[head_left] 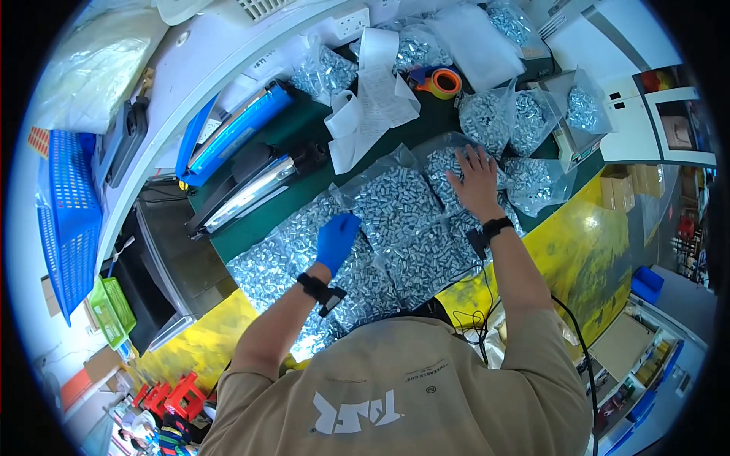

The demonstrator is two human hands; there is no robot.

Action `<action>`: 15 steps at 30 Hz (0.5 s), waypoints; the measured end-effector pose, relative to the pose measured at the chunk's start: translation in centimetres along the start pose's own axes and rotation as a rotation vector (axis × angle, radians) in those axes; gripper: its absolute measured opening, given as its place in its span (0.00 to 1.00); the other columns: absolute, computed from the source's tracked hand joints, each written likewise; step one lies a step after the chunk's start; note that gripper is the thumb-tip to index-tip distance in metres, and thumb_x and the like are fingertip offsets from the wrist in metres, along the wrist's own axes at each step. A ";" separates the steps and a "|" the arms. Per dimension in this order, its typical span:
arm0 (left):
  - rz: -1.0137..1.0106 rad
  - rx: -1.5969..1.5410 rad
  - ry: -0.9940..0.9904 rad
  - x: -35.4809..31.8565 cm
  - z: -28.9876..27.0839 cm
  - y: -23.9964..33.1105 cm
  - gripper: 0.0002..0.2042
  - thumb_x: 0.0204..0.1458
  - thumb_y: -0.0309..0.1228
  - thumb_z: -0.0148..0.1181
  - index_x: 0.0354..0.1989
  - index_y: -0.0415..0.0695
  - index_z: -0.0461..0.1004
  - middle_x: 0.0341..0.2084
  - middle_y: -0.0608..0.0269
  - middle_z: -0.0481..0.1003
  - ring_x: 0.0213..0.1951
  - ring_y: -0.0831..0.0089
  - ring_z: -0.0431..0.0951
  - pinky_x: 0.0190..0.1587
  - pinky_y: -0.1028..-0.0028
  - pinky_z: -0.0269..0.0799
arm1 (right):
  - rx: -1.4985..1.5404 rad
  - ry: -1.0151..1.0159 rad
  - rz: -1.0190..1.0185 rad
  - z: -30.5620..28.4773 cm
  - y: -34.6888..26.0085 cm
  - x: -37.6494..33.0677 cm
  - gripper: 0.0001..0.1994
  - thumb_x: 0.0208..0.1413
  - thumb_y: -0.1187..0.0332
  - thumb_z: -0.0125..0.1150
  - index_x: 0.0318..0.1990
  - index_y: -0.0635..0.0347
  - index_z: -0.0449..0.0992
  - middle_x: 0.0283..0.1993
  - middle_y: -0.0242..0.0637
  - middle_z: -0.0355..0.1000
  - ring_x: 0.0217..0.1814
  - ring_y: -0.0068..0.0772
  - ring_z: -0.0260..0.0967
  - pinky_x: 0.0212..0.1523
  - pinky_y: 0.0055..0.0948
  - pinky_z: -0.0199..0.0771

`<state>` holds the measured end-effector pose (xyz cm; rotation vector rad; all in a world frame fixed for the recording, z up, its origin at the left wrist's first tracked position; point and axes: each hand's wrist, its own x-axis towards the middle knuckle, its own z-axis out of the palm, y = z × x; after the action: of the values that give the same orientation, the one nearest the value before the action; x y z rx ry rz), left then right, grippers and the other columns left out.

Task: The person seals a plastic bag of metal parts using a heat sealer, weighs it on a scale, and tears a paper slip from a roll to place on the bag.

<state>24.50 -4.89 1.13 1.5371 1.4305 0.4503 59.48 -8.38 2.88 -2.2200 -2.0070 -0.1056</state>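
Observation:
My left hand (337, 242), in a blue glove, is closed, with its fingertips at the edge of a clear plastic bag (395, 199) full of small silver metal pieces. What its fingers pinch, if anything, is hidden. Bare and spread flat, my right hand (478, 185) rests on another clear bag (442, 169) of the same pieces. Several such bags lie side by side and cover the near part of the table, reaching under both my forearms. Each wrist wears a black strap with a small device.
Further filled bags (487, 121) stand at the back right beside an orange tape roll (444, 82). A long paper strip (374, 99) curls over the green tabletop (268, 215). To the left are a black and silver bag sealer (255, 190) and a blue long device (237, 133).

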 end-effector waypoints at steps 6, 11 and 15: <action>-0.007 -0.031 -0.174 -5.6 -0.3 0.0 0.12 0.56 0.35 0.56 0.35 0.37 0.77 0.25 0.61 0.77 0.27 0.76 0.75 0.32 0.75 0.71 | 0.010 -0.075 -0.034 0.5 -0.1 -2.3 0.31 0.58 0.48 0.49 0.64 0.55 0.60 0.69 0.49 0.53 0.71 0.54 0.47 0.68 0.56 0.41; -0.128 -0.019 -0.148 -8.2 -2.7 -1.9 0.12 0.57 0.36 0.57 0.38 0.38 0.78 0.27 0.61 0.78 0.28 0.76 0.76 0.32 0.75 0.71 | 0.005 -0.065 -0.092 0.5 1.3 -3.1 0.32 0.58 0.48 0.49 0.66 0.55 0.57 0.69 0.49 0.52 0.72 0.54 0.45 0.68 0.55 0.40; -0.138 0.027 -0.197 -8.7 -2.4 -1.9 0.12 0.56 0.36 0.57 0.39 0.39 0.78 0.29 0.61 0.78 0.29 0.76 0.76 0.33 0.76 0.71 | 0.017 -0.113 -0.107 1.0 1.1 -1.1 0.33 0.58 0.47 0.48 0.67 0.55 0.56 0.70 0.49 0.51 0.73 0.53 0.42 0.69 0.55 0.37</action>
<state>19.39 -12.17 3.52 1.4500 1.3820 0.1921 60.44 -9.41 1.62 -2.1531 -2.1768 0.0249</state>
